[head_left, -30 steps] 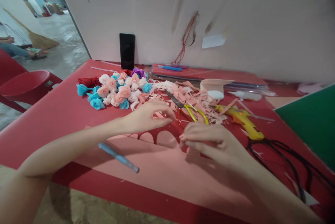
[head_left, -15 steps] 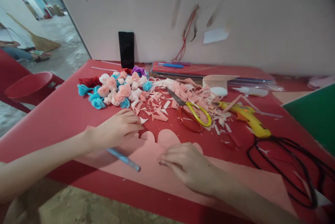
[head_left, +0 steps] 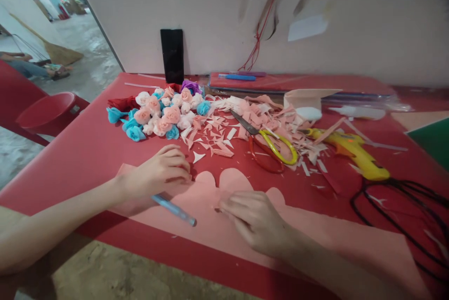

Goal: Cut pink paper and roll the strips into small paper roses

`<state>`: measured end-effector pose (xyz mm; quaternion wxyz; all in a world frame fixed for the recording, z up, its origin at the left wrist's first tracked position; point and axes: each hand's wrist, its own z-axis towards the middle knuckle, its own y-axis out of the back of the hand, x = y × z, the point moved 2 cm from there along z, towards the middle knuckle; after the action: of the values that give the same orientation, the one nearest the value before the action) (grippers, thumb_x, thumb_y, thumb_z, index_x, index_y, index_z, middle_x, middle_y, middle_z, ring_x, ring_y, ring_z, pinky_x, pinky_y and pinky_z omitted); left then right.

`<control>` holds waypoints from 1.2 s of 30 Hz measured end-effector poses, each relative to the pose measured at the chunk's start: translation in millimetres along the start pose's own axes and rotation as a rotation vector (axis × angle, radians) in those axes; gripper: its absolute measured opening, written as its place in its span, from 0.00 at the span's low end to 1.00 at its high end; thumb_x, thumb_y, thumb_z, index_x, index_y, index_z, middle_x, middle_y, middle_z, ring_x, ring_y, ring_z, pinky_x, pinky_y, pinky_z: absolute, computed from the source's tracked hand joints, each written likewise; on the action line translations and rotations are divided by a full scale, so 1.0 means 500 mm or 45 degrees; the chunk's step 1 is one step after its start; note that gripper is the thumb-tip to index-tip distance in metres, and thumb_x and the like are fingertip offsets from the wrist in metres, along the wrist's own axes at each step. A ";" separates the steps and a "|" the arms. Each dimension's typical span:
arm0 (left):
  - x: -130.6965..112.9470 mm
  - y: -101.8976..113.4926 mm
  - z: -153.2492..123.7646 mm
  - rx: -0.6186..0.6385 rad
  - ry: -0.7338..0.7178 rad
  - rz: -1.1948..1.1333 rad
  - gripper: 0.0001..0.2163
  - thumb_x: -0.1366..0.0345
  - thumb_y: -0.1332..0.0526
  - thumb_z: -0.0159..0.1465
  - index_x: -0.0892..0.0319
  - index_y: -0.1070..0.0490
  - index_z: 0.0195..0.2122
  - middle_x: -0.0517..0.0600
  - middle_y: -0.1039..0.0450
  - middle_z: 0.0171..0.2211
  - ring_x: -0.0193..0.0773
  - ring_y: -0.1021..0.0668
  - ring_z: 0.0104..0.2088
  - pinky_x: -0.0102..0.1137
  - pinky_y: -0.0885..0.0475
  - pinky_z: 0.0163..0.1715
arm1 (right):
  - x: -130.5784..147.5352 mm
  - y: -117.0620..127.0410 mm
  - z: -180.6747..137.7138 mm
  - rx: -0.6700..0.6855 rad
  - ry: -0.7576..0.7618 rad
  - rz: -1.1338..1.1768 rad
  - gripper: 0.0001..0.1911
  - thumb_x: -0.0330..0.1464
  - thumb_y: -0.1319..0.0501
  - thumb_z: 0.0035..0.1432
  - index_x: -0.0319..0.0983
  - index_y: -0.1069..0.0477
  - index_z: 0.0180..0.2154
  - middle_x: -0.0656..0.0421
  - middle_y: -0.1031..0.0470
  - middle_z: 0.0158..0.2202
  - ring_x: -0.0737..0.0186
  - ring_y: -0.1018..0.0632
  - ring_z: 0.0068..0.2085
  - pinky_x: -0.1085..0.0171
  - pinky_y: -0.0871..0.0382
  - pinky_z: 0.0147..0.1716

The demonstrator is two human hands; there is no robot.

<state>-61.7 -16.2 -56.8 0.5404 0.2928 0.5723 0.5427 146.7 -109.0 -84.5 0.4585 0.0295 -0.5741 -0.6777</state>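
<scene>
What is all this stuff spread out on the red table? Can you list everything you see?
pink paper sheet: one, scalloped far edge, near table edge
light blue pen: one, on the sheet
paper roses: a heap, pink, white, blue, purple, far left
pink paper scraps: many, centre
scissors with yellow and red handles: one, among scraps
yellow glue gun: one, right, black cord
black phone: one, upright against the wall
red plastic chair: one, left of the table
red table: one
left hand: on the sheet's left part
right hand: fingertips on the sheet, centre
</scene>
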 end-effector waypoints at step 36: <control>-0.132 0.125 0.150 -0.955 0.000 -0.137 0.04 0.72 0.38 0.57 0.59 0.30 0.34 0.44 0.23 0.26 0.32 0.27 0.31 0.36 0.36 0.47 | 0.028 0.147 0.032 -0.695 -0.096 0.543 0.09 0.34 0.44 0.61 0.47 0.25 0.33 0.59 0.31 0.42 0.64 0.28 0.44 0.65 0.31 0.44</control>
<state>8.8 -39.0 34.7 0.6378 0.0439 0.3484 0.6854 172.8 -100.5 -12.9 0.5593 -0.2398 -0.3813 -0.6959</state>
